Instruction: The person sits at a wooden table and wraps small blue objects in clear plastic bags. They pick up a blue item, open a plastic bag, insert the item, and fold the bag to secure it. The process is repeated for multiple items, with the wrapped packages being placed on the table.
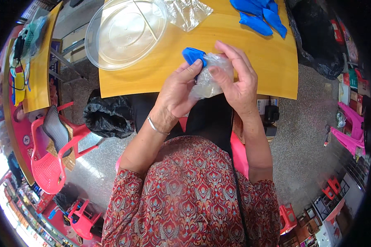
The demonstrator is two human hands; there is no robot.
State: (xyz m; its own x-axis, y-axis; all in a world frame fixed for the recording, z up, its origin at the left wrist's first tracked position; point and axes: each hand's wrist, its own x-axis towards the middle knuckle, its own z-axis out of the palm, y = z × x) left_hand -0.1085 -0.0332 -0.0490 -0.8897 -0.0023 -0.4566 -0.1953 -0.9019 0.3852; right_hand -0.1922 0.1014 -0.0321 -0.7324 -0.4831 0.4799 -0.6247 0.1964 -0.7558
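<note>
Above the near edge of the table, my left hand point(177, 88) is closed, its thumb pressing a small, smooth blue piece point(193, 55) whose kind I cannot make out. Against it lies a crumpled clear plastic bag point(212, 76), held between both hands. My right hand point(242, 84) has its thumb on the bag, and its fingers curl behind and above. Whether anything sits inside the bag is hard to tell. Several similar limp blue pieces point(257, 18) lie at the table's far right. Another clear plastic bag point(188, 13) rests flat at the far middle.
A large, round clear plastic tub point(95, 49) with a thin stick across it overhangs the left edge of the yellow table point(268, 68). Black bags stand below at left point(107, 117) and beside the right edge point(317, 45). A pink chair point(49, 171) is further left.
</note>
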